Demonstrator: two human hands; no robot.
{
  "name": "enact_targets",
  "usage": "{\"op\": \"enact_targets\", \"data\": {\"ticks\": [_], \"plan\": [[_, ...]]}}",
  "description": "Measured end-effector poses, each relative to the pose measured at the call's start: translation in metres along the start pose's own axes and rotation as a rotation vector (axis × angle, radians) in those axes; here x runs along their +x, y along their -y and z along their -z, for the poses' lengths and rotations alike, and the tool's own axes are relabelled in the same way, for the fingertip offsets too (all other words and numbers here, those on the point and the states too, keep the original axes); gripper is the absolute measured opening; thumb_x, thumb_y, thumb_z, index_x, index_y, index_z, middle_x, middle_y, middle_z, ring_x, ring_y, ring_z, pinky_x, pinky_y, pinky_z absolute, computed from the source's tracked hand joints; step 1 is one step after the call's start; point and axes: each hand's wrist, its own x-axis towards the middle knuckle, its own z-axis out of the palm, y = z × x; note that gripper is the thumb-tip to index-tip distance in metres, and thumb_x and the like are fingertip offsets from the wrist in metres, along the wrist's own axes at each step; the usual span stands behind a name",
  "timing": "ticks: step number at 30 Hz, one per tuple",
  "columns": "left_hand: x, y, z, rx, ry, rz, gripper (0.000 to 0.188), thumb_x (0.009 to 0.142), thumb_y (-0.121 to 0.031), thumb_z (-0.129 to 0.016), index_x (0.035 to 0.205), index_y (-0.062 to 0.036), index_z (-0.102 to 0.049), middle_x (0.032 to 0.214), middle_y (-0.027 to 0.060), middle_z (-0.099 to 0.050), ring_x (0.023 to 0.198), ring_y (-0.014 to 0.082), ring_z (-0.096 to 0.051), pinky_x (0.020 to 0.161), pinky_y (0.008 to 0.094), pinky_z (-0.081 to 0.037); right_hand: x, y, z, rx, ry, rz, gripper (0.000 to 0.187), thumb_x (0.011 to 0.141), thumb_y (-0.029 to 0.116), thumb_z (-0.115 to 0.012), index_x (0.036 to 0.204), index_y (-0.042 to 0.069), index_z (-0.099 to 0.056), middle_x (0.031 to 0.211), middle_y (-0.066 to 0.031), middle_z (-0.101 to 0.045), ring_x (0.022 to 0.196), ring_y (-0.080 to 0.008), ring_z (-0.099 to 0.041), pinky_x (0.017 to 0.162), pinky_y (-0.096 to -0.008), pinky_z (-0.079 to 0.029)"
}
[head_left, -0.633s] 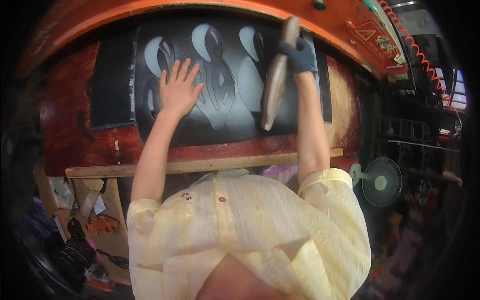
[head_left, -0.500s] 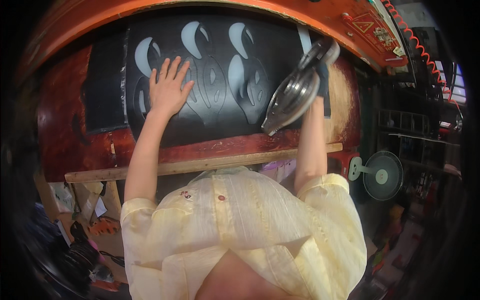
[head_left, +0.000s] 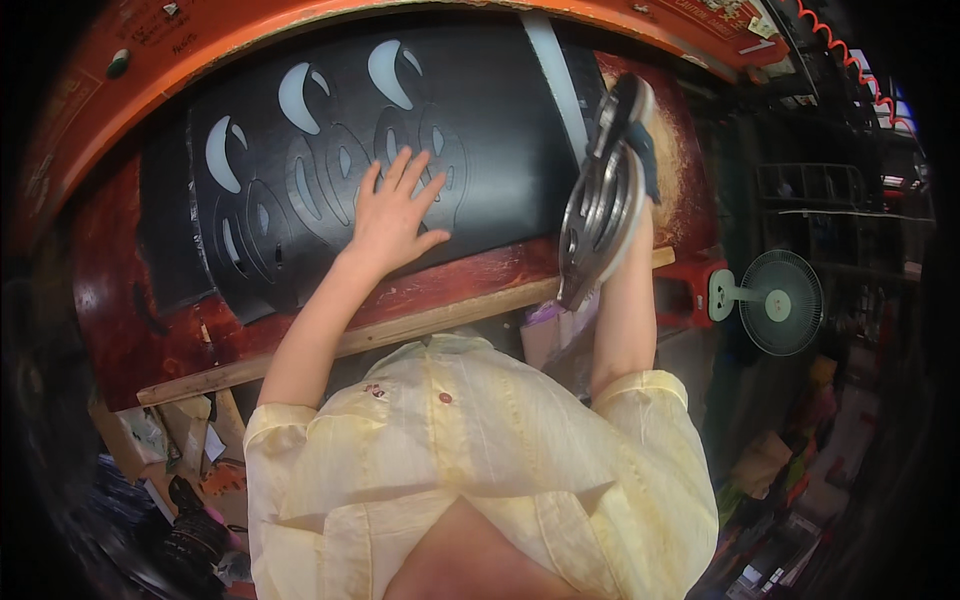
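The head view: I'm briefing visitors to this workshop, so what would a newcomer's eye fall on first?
Probably the broad black sheet across the dark red table, with pale curved openings on its left part and the bare left hand spread over it. Next, perhaps, the shiny metal form held in the dark-gloved right hand, at the sheet's right. The orange frame arching along the top also stands out.

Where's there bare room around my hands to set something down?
Free: the smooth black sheet between your left hand and the pale strip, and the red board at its left end, beyond the sheet. Crowded: the cut outlines around that hand, and the strip's near end, where your right hand holds the die.
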Motion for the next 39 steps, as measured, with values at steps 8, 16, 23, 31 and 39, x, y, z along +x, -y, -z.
{"op": "enact_targets", "data": {"ticks": [8, 16, 23, 31, 39], "plan": [[-0.035, 0.002, -0.001, -0.187, -0.125, 0.135, 0.038, 0.079, -0.024, -0.068, 0.114, -0.0101, -0.063, 0.131, 0.0118, -0.052, 0.129, 0.031, -0.042, 0.107, 0.0461, -0.029, 0.009, -0.027, -0.047, -0.154, 0.1, -0.134, 0.046, 0.078, 0.018, -0.065, 0.118, -0.003, -0.058, 0.089, -0.0105, -0.063, 0.078, -0.0199, -0.062, 0.073, -0.0295, -0.05], [-0.057, 0.013, -0.006, -0.203, -0.222, 0.181, 0.025, 0.076, -0.018, -0.07, 0.1, -0.0096, -0.068, 0.124, 0.0101, -0.057, 0.126, 0.0305, -0.046, 0.103, 0.0447, -0.033, 0.01, -0.039, -0.067, -0.206, 0.135, -0.174, 0.045, 0.078, 0.018, -0.065, 0.117, -0.003, -0.059, 0.089, -0.0102, -0.064, 0.078, -0.0197, -0.062, 0.073, -0.029, -0.05], [-0.012, -0.002, 0.019, -0.595, -0.396, 0.216, 0.014, 0.077, -0.016, -0.073, 0.084, -0.0064, -0.068, 0.086, 0.0063, -0.063, 0.082, 0.0206, -0.059, 0.074, 0.0319, -0.045, 0.01, -0.038, -0.07, -0.238, 0.145, -0.184, 0.044, 0.078, 0.019, -0.065, 0.116, -0.003, -0.059, 0.089, -0.01, -0.064, 0.078, -0.0195, -0.062, 0.074, -0.0287, -0.05], [0.114, -0.023, 0.03, -0.92, -0.351, 0.465, 0.049, 0.078, -0.055, -0.069, 0.082, -0.0061, -0.063, 0.07, 0.0045, -0.064, 0.067, 0.0207, -0.063, 0.064, 0.0324, -0.049, 0.006, -0.045, -0.077, -0.248, 0.163, -0.201, 0.043, 0.078, 0.019, -0.065, 0.115, -0.003, -0.06, 0.089, -0.0097, -0.065, 0.078, -0.0192, -0.063, 0.074, -0.0282, -0.05], [0.114, -0.033, 0.023, -1.052, -0.252, 0.478, 0.035, 0.091, -0.038, -0.056, 0.084, -0.0037, -0.059, 0.072, 0.0079, -0.066, 0.069, 0.0209, -0.066, 0.062, 0.0336, -0.049, 0.0, -0.051, -0.075, -0.247, 0.156, -0.203, 0.045, 0.078, 0.021, -0.066, 0.116, -0.004, -0.061, 0.093, -0.01, -0.065, 0.081, -0.0182, -0.063, 0.076, -0.0277, -0.05]]}}
